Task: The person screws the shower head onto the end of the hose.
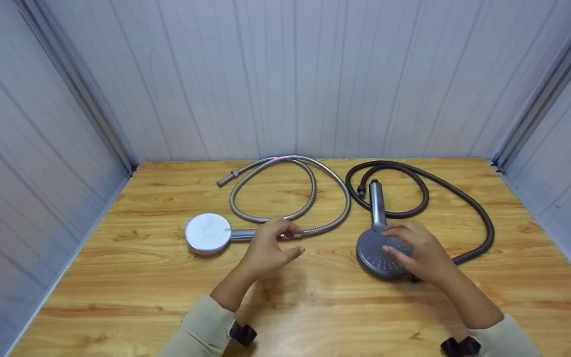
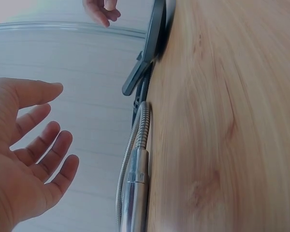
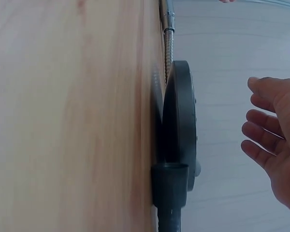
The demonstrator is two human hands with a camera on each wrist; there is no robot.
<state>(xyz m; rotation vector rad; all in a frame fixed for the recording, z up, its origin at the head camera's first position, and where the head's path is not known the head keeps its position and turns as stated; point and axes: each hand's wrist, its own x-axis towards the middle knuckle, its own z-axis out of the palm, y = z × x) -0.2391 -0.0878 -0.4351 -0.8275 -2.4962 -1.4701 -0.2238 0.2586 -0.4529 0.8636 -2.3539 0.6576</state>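
Observation:
A chrome hand shower with a round white face (image 1: pixel 208 232) lies on the wooden table at left, its ribbed silver hose (image 1: pixel 348 198) looped behind it. My left hand (image 1: pixel 270 250) hovers over its handle, fingers loosely bent and holding nothing; the left wrist view shows a gap between hand and handle (image 2: pixel 135 193). On the right lies a dark grey shower head (image 1: pixel 374 250), its handle pointing away from me. Above its face floats my right hand (image 1: pixel 423 250), fingers relaxed and apart from it. A black hose (image 1: pixel 486 223) coils behind, one end fitting (image 3: pixel 170 186) beside the head.
Pale panelled walls (image 1: pixel 295 79) enclose the wooden table (image 1: pixel 132 287) at the back and both sides. Black wrist devices (image 1: pixel 242 333) sit at both sleeve cuffs. The two hoses lie close together near the table's middle.

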